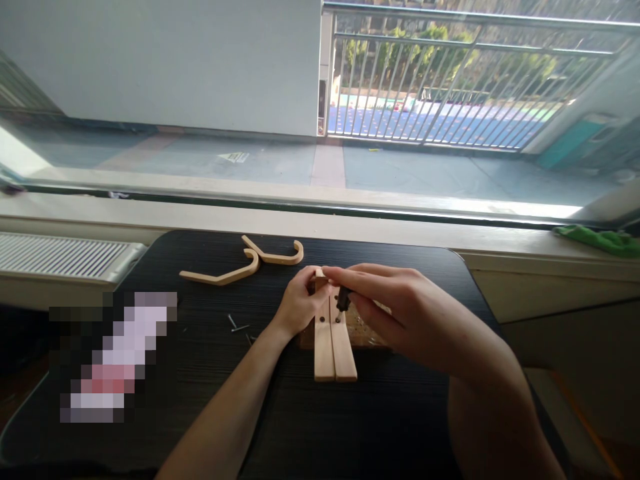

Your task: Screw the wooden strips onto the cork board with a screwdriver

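Note:
Two pale wooden slats (334, 350) lie side by side on a wooden block (367, 332) in the middle of the black table (210, 373). My left hand (299, 305) grips the far end of the slats with its fingers curled round them. My right hand (387, 313) pinches a small black tool (343, 300), its tip standing on a hole in the right slat. Two curved wooden hook pieces (245, 263) lie apart at the back of the table.
A few loose screws (237, 325) lie left of my left forearm. A blurred pink-and-white object (117, 357) lies at the table's left. Behind run a window sill, a radiator grille (60, 257) and a green cloth (597, 239) at the right.

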The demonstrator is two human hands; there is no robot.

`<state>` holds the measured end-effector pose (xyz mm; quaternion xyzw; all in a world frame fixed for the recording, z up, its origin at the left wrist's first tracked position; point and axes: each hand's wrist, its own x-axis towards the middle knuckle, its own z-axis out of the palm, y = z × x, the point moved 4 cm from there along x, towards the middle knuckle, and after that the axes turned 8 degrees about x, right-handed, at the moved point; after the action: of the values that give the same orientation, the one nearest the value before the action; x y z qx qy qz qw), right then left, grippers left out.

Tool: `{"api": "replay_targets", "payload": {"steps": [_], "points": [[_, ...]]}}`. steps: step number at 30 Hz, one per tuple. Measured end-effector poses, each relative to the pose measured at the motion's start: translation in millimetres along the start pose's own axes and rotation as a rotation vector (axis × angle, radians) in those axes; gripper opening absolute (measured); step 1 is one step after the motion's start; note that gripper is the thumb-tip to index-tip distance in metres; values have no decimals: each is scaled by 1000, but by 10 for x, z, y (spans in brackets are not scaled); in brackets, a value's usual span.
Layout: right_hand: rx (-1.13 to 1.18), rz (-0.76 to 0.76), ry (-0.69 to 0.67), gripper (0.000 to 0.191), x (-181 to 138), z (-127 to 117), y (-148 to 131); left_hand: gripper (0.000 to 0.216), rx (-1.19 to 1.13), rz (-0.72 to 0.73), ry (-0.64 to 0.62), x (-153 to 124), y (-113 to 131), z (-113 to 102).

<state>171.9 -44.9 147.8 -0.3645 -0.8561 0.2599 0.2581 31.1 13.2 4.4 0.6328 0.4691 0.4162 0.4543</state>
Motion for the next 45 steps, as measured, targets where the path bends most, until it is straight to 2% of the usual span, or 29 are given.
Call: {"api": "replay_targets", "payload": {"steps": [4, 15, 20, 33, 45], "points": [[-25, 12, 35, 36, -11, -45, 6, 12, 9, 4, 21, 0, -11, -5], [14, 19, 7, 34, -40, -66, 20, 15, -43, -11, 6, -4, 23, 0], [-12, 24, 7, 27, -45, -81, 41, 10, -23, -12, 20, -8, 49, -4], [-74, 37, 47, 12, -27, -103, 44, 15, -33, -46, -7, -13, -1, 17], [-137, 67, 79, 11, -23, -82, 69, 17, -65, -38, -5, -5, 19, 8]]}}
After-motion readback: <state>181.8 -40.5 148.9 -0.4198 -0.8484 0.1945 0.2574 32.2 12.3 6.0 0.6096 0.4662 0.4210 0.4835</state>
